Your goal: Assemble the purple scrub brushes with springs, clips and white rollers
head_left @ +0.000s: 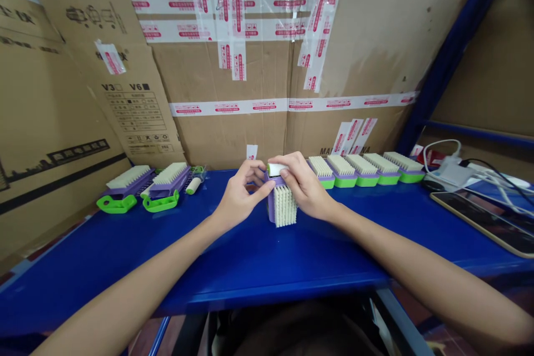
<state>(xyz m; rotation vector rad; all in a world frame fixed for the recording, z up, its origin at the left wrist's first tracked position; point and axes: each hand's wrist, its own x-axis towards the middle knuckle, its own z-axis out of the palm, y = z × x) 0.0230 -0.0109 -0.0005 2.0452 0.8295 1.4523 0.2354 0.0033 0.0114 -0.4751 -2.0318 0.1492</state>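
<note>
In the middle of the head view, a scrubbing brush [285,207] with a purple body and cream bristles stands on end above the blue table. My left hand [242,188] is closed on its upper left side, thumb across the purple part. At the top of the brush lies a small white cylinder [277,169] with a green end. My right hand [306,186] is closed over that cylinder, pressing it with fingers and thumb against the brush's top end. The right fingers partly hide both pieces.
Two purple brushes [169,178] with green handles sit at the left, beside a loose white cylinder [193,186] and a clear bag. Several green-based brushes [342,169] line the back right. A phone [486,222] and cables lie at the right. Cardboard walls [233,83] enclose the blue table [267,267].
</note>
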